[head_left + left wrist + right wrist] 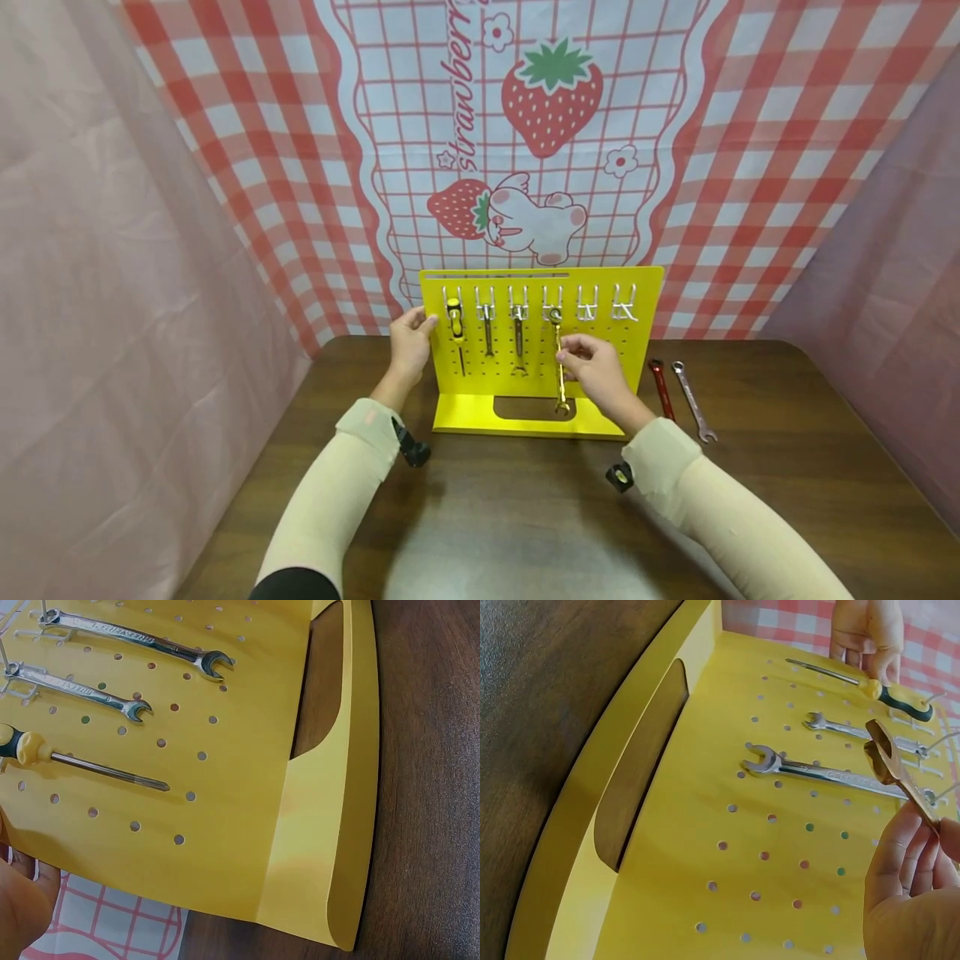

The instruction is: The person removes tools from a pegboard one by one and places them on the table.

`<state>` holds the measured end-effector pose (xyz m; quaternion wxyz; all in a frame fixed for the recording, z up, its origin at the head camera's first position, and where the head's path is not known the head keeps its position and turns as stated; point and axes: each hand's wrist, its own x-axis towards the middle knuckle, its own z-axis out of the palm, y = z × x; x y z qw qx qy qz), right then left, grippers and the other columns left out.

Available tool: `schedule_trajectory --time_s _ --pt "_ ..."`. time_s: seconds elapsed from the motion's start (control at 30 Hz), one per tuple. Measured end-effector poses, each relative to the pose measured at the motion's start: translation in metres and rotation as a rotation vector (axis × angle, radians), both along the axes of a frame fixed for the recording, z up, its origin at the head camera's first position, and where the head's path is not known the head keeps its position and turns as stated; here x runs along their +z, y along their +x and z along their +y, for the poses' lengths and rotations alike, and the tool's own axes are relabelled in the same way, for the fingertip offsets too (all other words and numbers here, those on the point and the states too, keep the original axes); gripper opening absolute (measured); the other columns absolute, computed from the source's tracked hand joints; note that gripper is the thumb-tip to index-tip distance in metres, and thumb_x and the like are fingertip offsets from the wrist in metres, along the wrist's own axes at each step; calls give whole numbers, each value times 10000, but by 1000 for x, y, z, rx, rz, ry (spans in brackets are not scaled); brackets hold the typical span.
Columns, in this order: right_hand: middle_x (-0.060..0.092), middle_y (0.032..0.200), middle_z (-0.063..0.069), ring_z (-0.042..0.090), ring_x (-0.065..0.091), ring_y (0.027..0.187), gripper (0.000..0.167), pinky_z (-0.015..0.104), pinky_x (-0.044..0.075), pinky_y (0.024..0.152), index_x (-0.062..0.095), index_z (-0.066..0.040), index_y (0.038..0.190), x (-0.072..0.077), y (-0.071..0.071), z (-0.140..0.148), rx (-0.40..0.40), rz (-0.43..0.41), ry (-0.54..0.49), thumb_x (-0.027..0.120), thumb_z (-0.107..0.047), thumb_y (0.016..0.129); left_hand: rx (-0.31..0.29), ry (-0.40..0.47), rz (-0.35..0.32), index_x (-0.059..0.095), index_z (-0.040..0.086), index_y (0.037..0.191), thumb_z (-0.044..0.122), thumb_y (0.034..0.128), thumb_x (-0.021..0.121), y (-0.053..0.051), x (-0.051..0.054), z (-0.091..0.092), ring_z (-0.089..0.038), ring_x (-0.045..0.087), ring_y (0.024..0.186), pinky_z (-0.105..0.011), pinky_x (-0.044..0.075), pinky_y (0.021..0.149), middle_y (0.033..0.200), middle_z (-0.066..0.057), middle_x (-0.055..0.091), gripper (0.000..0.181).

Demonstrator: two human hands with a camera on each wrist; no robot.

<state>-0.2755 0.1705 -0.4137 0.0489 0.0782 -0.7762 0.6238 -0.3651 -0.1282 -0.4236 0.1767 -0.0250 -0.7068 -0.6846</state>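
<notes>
A yellow pegboard stand (647,287) stands on the table with a row of white metal hooks. My left hand (408,346) grips its left edge, thumb in front and fingers behind. My right hand (597,372) pinches a gold combination wrench (560,387) by its shaft, open end down. The wrench's ring end is at the fourth hook; whether it is over the prongs I cannot tell. On the hooks to the left hang a yellow-and-black screwdriver (456,321), a small silver wrench (488,333) and a larger silver wrench (518,337).
Two hooks (624,304) at the right hold nothing. On the brown table (495,517), right of the stand, lie a red wrench (662,387) and a silver wrench (693,400). A strawberry-print cloth (517,108) hangs behind the stand.
</notes>
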Motion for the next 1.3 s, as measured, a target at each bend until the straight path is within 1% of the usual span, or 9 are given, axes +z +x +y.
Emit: schedule_trajectory --time_s 0.07,0.2,0.43,0.63,0.83,0.93,1.07,1.17,1.3 --pt "600 1049 171 229 592 899 288 403 587 794 605 108 1227 1 3 1 -3 -1 3 607 -83 1011 -3 -2 4 716 -39 1154 41 972 663 1 0 0 -175 642 867 -434 554 855 1021 -186 711 206" --pt "608 1036 164 225 597 888 283 441 587 806 614 105 1209 2 7 4 -3 1 6 618 -90 1004 -3 -3 0 715 -45 1148 49 974 664 -1 -1 0 -195 646 880 -431 554 861 1032 -192 711 205" --pt "618 1022 160 221 613 866 281 497 585 796 628 100 1200 5 17 4 5 42 13 632 -94 996 10 -13 5 716 -63 1098 52 973 666 -2 -2 0 -180 630 838 -339 546 775 997 -191 705 178" --pt "623 1013 159 216 622 858 281 423 598 760 637 87 1190 9 24 5 14 66 26 643 -117 996 23 -21 2 709 -67 1057 65 982 657 -2 -3 -1 -157 601 798 -285 517 715 940 -156 688 160" --pt "635 1016 163 187 624 852 282 312 593 720 640 82 1187 14 33 12 9 71 42 652 -122 992 25 -27 6 699 -76 1045 54 979 658 0 -1 1 -154 599 805 -291 516 733 936 -162 686 152" --pt "636 996 159 175 621 818 286 325 594 713 638 93 1185 15 37 19 3 75 60 659 -113 987 24 -29 -1 697 -76 1035 55 977 661 1 -1 1 -149 600 804 -287 517 736 940 -167 687 147" --pt "632 936 119 173 608 760 258 323 589 688 647 93 1145 19 42 30 -13 108 71 665 -102 978 27 -32 -10 689 -75 1031 56 982 654 0 -2 0 -153 582 801 -317 511 742 933 -159 676 144" --pt "632 899 63 148 592 729 235 280 569 653 644 102 1119 23 46 41 -34 148 75 662 -82 974 28 -32 -7 680 -75 1015 54 987 645 -1 -3 -1 -162 567 793 -341 501 737 915 -145 663 136" --pt "630 857 -11 127 577 689 204 237 539 602 633 119 1094 25 50 58 -76 188 95 651 -39 966 4 -35 2 668 -74 1006 58 989 642 -1 -3 0 -177 589 806 -313 511 725 935 -167 671 136"
